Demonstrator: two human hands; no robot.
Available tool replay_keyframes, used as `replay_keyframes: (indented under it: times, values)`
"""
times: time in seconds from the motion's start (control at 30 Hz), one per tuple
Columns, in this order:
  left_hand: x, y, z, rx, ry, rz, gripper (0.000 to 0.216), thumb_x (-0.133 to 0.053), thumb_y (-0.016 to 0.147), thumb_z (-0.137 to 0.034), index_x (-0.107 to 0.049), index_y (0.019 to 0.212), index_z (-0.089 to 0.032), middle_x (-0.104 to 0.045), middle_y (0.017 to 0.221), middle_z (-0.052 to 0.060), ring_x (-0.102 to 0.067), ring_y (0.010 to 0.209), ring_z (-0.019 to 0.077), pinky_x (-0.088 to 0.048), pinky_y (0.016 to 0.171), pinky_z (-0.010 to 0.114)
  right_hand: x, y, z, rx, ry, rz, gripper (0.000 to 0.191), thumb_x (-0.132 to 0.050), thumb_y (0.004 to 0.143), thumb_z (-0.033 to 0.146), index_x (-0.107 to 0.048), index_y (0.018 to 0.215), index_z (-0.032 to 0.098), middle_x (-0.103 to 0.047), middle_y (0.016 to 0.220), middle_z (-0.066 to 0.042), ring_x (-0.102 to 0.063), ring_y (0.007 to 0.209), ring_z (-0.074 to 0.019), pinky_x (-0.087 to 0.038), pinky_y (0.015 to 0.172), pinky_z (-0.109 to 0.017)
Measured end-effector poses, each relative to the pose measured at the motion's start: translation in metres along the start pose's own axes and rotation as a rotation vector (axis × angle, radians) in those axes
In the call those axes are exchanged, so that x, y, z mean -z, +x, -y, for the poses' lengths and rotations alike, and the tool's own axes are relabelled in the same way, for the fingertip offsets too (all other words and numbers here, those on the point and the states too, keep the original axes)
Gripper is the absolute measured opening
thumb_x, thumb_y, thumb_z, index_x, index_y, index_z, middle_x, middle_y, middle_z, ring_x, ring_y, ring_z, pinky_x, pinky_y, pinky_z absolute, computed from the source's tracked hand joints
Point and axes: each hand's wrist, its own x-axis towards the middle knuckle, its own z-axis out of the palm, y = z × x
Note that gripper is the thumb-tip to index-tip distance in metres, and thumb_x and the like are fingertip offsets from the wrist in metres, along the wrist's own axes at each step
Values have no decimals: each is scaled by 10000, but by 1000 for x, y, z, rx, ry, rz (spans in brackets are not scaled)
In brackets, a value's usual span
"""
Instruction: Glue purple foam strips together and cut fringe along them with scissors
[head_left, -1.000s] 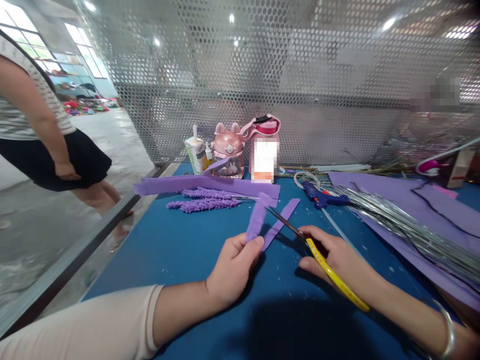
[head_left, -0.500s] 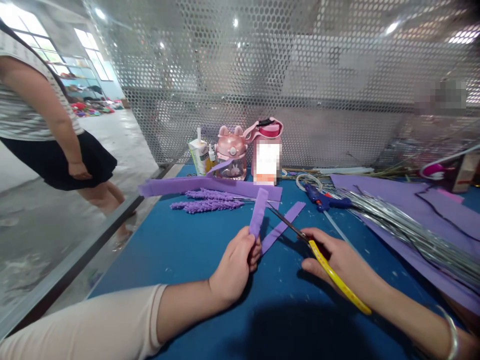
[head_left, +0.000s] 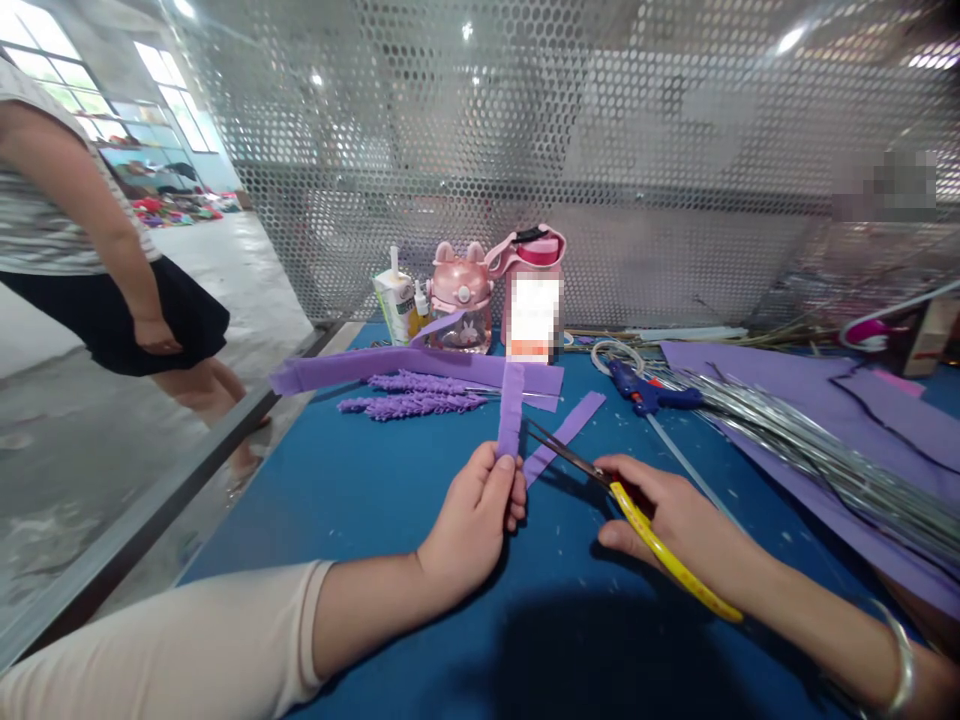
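A: Blue counter (head_left: 367, 480) spreads across the lower middle of the frame, purple sheet (head_left: 795, 385) filling the right side, silvery wires (head_left: 817, 450) piled on it.

B: And across the centre, a long purple band (head_left: 337, 368), purple sprigs (head_left: 412, 405) lying just below it, blue glue gun (head_left: 645, 390) right of centre!

A: To the hands! Left hand (head_left: 472, 520), lower centre, fingers closed in a firm pinch on the foot of a purple strip.

B: Right hand (head_left: 667, 510), lower right, half curled, thumb spread away from the forefinger, and it's got the yellow-handled scissors (head_left: 636, 522)!

A: A looser strip (head_left: 583, 418) slants off to the right behind the left fingers, passing behind the blades. Same piece as the one in the pinch? I can't say from here.

B: Here's the change! The pinched strip (head_left: 511, 410), dead centre, leaned right a second ago; now it's nearly vertical!

A: Its right edge faces the blade tips, just beside it, a sliver apart. I'd call that a strip being lined up, and no cut is visible in it.
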Motion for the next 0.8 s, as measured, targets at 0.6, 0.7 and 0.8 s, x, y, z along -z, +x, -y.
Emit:
replay_keyframes:
  times: [0.6,0.7,0.8]
  values:
    - [0,-4,-3,70,-78,178,245,-419,902,-379,-505,844,-156,-299,525,-80,-237,472,60,-174,438,212,5,-4,-2,48,41,114,460,-589,762,483,-487,1113,205,-558,751,-2,-468,613,-151,-383,529,-236]
    - [1,-4,-4,71,-77,177,244,-429,897,-379,-511,844,-156,-305,523,-81,-243,470,58,-181,436,203,4,-4,-5,44,33,100,475,-581,770,471,-470,1144,200,-584,780,-16,-499,630,-163,-403,545,-246]
    - [2,-5,-4,50,-36,178,217,-471,880,-365,-527,841,-159,-315,533,-82,-253,470,52,-202,443,189,3,-4,-5,44,40,80,475,-591,763,460,-483,1145,200,-617,827,-34,-536,655,-178,-417,557,-255]
